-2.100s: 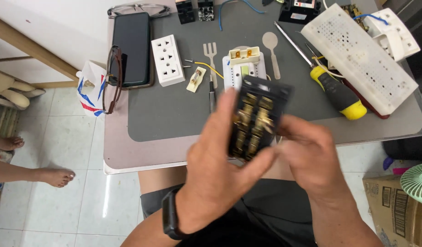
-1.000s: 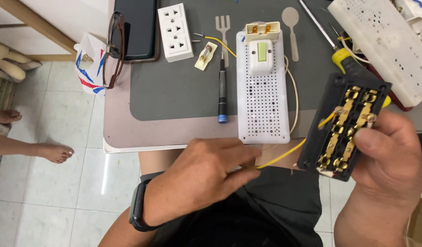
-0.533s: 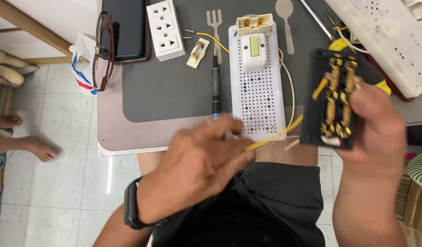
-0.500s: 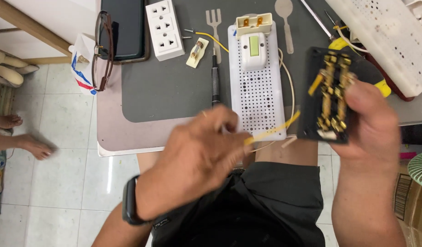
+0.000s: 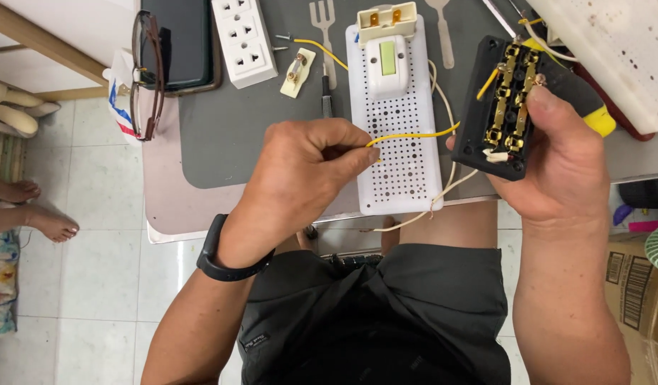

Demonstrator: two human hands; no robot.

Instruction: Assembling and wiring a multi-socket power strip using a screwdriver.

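left hand [image 5: 300, 178]: pinches yellow wire [image 5: 414, 135]; wire end hidden | right hand [image 5: 557, 164]: black socket body [image 5: 496, 107]

socket block [image 5: 501, 107], right of frame: matt black plastic, shiny brass strips
wire [image 5: 414, 134], centre: smooth yellow plastic sheath
perforated plate [image 5: 399, 135], upper centre: glossy white plastic
mat [image 5: 222, 135], upper left: matt grey

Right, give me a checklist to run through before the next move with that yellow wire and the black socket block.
1. Left hand pinching the yellow wire: ok.
2. Right hand has a firm grip on the black socket block, brass contacts facing up: ok.
3. Wire's far end seated at the block: cannot tell, hidden at its edge.
4. Screwdriver within reach on the grey mat: ok.
5. White perforated cover lying flat on the mat: ok.
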